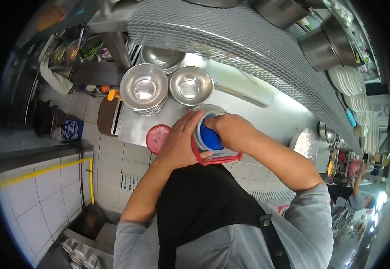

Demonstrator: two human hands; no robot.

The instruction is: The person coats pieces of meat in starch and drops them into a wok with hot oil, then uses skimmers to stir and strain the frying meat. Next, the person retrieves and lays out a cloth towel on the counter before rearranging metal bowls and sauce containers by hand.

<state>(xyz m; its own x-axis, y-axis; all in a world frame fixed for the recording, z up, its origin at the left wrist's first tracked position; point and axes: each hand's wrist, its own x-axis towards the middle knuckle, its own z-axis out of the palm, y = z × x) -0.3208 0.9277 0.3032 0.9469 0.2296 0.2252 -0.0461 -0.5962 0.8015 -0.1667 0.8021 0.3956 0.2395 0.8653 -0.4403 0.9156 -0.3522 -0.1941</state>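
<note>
A grey-rimmed container (198, 134) with a blue inside stands tilted toward me at the front edge of the steel counter, a red strap hanging on its near side. My left hand (179, 139) is wrapped round its left side. At the top, my right hand (231, 130) reaches over the rim, its fingertips at the blue part (210, 138); what they hold, if anything, is hidden. A red round lid or dish (158, 138) lies just left of my left hand. Behind are steel bowls (144, 86), some stacked, and a single-looking bowl (191, 85).
A mesh shelf (230, 36) with steel pots (327, 47) and stacked plates (347, 80) runs above the steel counter (266, 121). Another steel bowl (305, 144) stands at right. Food containers (89, 48) are at upper left. Another person (356, 197) is at far right.
</note>
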